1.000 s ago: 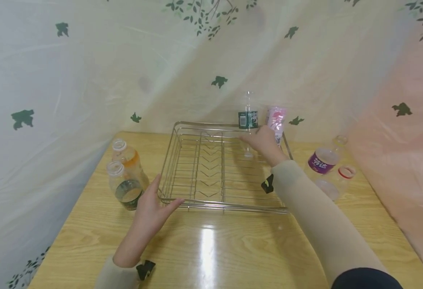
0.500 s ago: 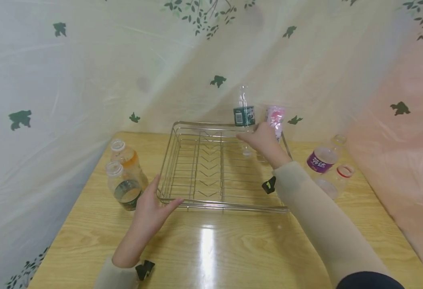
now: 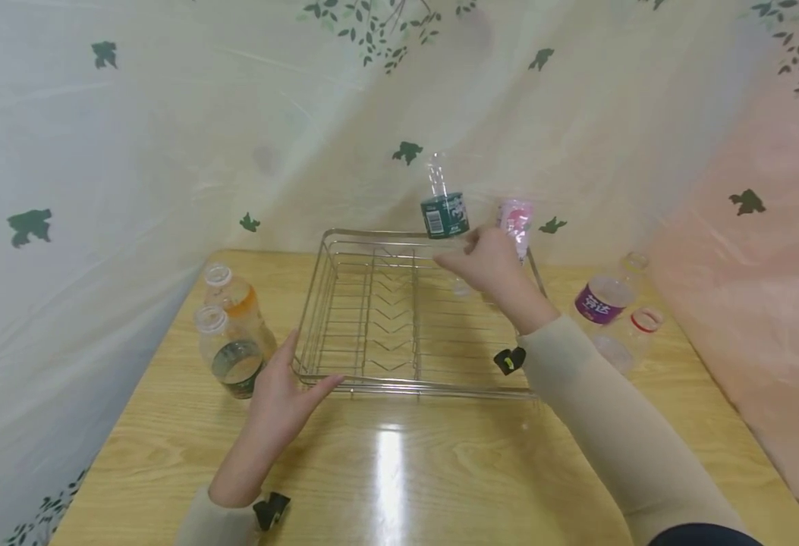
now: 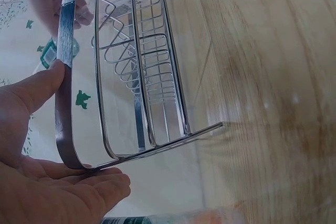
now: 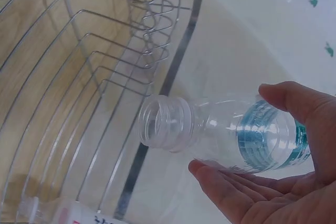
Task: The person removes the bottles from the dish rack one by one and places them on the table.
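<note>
My right hand holds a clear plastic bottle with a green label, thumb on one side and fingers on the other. The bottle is tipped mouth down over the back right of a wire dish rack, its base leaning left. At the rack's front left corner my left hand rests with thumb and fingers spread; in the left wrist view the thumb touches the flat metal rim and the fingers lie against the corner. A pink-labelled bottle stands mouth down in the rack's back right corner, partly behind my right hand.
Left of the rack stand two uncapped bottles, one with an orange band, one with a dark green label. To the right are a purple-labelled bottle and a clear bottle with a red neck ring. A patterned curtain hangs behind the table.
My right hand has shifted slightly left with the green-labelled bottle, whose base now leans further left and higher. The left hand stays at the rack's corner; the view has drifted slightly.
</note>
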Demonstrator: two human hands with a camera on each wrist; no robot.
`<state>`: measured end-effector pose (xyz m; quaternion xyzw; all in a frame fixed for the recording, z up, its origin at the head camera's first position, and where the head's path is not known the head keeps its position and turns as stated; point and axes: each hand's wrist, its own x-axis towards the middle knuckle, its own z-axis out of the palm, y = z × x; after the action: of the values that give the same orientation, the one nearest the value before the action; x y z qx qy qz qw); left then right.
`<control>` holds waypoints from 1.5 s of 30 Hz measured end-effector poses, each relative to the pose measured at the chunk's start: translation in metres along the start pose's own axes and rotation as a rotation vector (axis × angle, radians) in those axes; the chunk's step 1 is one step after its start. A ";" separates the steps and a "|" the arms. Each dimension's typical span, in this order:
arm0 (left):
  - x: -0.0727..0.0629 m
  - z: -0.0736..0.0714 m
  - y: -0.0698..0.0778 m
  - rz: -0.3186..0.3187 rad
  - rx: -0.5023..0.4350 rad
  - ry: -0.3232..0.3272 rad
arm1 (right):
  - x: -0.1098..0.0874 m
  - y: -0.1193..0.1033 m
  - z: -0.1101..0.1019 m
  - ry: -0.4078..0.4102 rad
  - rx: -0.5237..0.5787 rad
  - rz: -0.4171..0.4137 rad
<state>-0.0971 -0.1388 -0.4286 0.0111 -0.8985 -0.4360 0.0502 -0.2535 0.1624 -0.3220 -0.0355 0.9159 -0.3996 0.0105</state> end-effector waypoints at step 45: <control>-0.001 -0.001 0.002 -0.003 0.006 -0.018 | -0.085 0.001 -0.018 -0.001 -0.152 -0.208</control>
<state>-0.0956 -0.1382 -0.4266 0.0086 -0.9001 -0.4336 0.0415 -0.1701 0.1821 -0.3112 -0.1314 0.9349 -0.3279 -0.0331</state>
